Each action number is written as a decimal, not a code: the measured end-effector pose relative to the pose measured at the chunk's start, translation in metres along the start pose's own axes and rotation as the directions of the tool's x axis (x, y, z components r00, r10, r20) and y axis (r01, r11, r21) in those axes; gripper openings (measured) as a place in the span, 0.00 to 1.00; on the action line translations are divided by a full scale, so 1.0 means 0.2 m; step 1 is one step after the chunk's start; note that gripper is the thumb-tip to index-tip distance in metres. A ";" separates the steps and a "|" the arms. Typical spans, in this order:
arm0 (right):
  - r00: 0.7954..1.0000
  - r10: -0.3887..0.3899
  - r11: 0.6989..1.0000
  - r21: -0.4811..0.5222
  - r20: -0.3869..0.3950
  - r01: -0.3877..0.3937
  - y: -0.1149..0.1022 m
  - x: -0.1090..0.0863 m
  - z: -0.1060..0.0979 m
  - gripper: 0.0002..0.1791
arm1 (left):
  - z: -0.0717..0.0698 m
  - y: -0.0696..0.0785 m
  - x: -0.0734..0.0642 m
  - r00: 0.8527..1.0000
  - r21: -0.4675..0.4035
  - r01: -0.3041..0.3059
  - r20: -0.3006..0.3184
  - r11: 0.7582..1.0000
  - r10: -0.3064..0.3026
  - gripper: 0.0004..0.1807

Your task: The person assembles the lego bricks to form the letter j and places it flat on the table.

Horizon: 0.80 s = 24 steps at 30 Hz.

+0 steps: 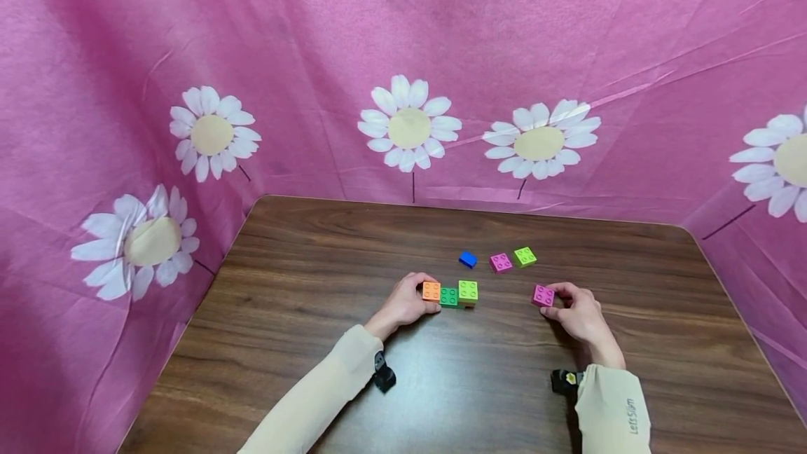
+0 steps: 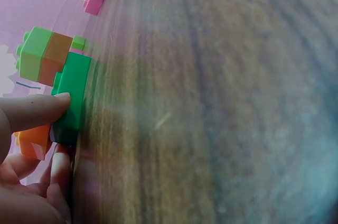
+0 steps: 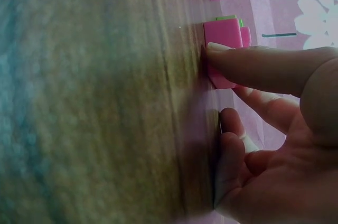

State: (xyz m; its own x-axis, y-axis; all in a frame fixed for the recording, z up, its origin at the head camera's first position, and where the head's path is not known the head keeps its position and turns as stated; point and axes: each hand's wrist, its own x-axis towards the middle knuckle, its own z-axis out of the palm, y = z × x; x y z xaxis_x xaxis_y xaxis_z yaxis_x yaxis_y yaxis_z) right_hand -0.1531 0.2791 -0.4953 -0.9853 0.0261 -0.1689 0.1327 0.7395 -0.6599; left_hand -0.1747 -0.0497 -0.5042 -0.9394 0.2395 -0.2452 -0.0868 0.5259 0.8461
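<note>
My left hand (image 1: 405,302) pinches a small assembly of toy building bricks between thumb and fingers. A green brick (image 2: 75,89) forms its base, resting on the table. An orange brick (image 1: 431,291) sits on the near-hand end, partly hidden by fingers. At the other end a lime brick (image 2: 36,54) tops a brownish-orange brick (image 2: 55,57), both raised above the green one. To the right, my right hand (image 1: 581,315) holds a pink brick (image 1: 543,296) by its sides, studs up, low at the tabletop. In the right wrist view the thumb presses this brick's near face.
Beyond the hands lie a blue brick (image 1: 468,259), a second pink brick (image 1: 501,263) and another lime brick (image 1: 525,256), close together. The wooden table (image 1: 315,251) ends at a pink cloth (image 1: 302,54) with daisies behind and at the sides.
</note>
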 end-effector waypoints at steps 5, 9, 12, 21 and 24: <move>0.998 -0.019 1.000 0.011 -0.054 0.019 0.02 0.01 0.01 0.22 | 0.00 0.01 0.00 1.000 0.004 0.000 0.001 1.000 0.000 0.21; 0.997 -0.039 0.999 0.029 -0.070 0.041 0.03 0.01 0.01 0.22 | 0.00 0.00 0.00 1.000 0.009 0.001 0.000 1.000 -0.001 0.21; 0.999 -0.039 0.999 0.023 -0.038 0.040 0.01 0.00 0.00 0.23 | 0.00 0.00 0.00 1.000 0.012 -0.004 -0.003 1.000 0.004 0.21; 1.000 0.002 0.999 0.053 0.005 -0.002 -0.05 0.00 -0.01 0.26 | 0.00 0.00 0.01 1.000 0.018 -0.014 0.001 1.000 0.014 0.21; 1.000 0.001 0.997 0.076 0.001 -0.001 -0.06 0.01 -0.01 0.27 | 0.00 0.00 0.00 1.000 0.010 -0.010 -0.002 1.000 0.010 0.21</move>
State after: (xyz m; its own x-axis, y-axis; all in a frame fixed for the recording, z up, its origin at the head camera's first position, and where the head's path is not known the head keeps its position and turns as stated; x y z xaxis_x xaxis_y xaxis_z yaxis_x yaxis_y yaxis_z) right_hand -0.1561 0.2715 -0.4862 -0.9851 0.0263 -0.1700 0.1414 0.6862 -0.7135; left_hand -0.1754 -0.0497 -0.5041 -0.9408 0.2431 -0.2363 -0.0745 0.5315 0.8437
